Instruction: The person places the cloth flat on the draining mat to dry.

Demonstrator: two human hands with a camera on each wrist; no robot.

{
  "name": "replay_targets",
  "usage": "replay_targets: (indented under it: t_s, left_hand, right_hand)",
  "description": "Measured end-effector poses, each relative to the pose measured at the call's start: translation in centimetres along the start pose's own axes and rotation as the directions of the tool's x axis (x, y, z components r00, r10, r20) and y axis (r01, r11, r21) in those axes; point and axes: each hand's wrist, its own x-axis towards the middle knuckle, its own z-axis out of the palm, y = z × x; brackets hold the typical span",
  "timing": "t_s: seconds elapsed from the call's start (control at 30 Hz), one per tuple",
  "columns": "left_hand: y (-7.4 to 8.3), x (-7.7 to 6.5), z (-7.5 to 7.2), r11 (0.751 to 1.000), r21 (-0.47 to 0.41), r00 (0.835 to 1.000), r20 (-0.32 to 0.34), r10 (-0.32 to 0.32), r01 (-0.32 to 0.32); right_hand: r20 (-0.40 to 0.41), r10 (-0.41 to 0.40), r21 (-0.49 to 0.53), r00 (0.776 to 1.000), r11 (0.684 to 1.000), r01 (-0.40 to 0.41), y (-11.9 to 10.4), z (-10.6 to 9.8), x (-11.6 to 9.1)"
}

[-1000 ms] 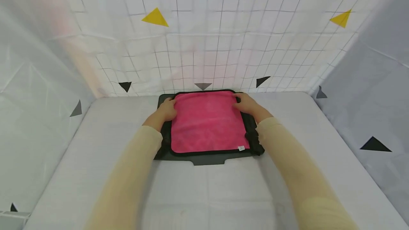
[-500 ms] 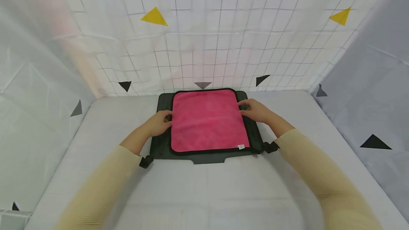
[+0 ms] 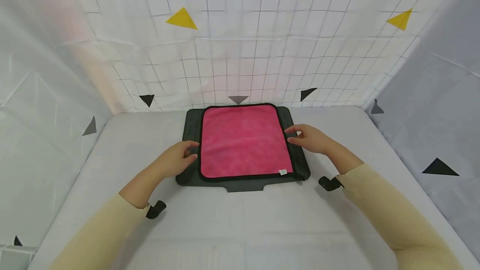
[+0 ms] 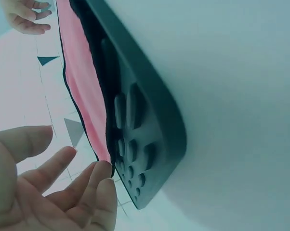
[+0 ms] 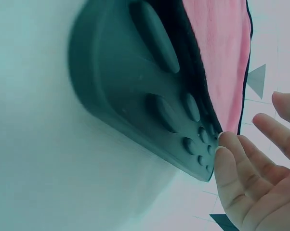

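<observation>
A pink cloth (image 3: pixel 243 143) with a black border and a small white tag lies flat on a dark grey board (image 3: pixel 245 185) that has raised oval bumps along its sides. My left hand (image 3: pixel 176 159) hovers over the board's left side, fingers relaxed and holding nothing. On the other side, my right hand (image 3: pixel 309 138) is over the board's right edge, its fingers loosely bent with nothing between them. Both wrist views show the bumps on the board (image 4: pixel 145 144) and the cloth's black edge beyond; the right hand's fingers (image 5: pixel 229 168) overlap the board's far corner.
The board stands on a white-covered table (image 3: pixel 240 228). Behind it rises a white grid-lined sheet (image 3: pixel 262 53) with yellow and black triangles. Grey-white sheets (image 3: pixel 431 107) flank both sides. A black wrist camera (image 3: pixel 156 209) hangs at the left sleeve, another at the right.
Both hands have let go of the cloth's sides and drawn apart, outward and toward the near edge. The cloth and board stay almost where they were.
</observation>
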Motion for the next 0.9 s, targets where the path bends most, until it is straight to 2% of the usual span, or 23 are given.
replay_targets:
  t_s: [0.27, 0.47, 0.67, 0.9]
  left_hand:
    - [0.4, -1.9, 1.0, 1.0, 0.013, 1.0, 0.003, 0.014, -0.014]
    - [0.8, -2.6, 1.5, 0.999, 0.028, 0.999, 0.006, 0.037, -0.037]
    - [0.9, -2.3, 1.9, 0.999, 0.011, 0.999, 0.022, 0.044, -0.045]
    - [0.1, -1.0, 3.0, 0.993, 0.061, 0.995, -0.006, 0.097, -0.096]
  right_hand:
    - [0.032, -0.015, -0.005, 0.999, 1.0, 0.016, -0.1, 0.1, -2.0]
    - [0.064, -0.006, 0.003, 0.998, 1.0, 0.005, 0.1, 0.5, -3.0]
    - [0.083, -0.02, 0.006, 0.996, 1.0, 0.02, 0.3, 1.2, -3.1]
    - [0.114, -0.036, 0.011, 0.993, 0.999, 0.035, 0.3, 1.8, -2.9]
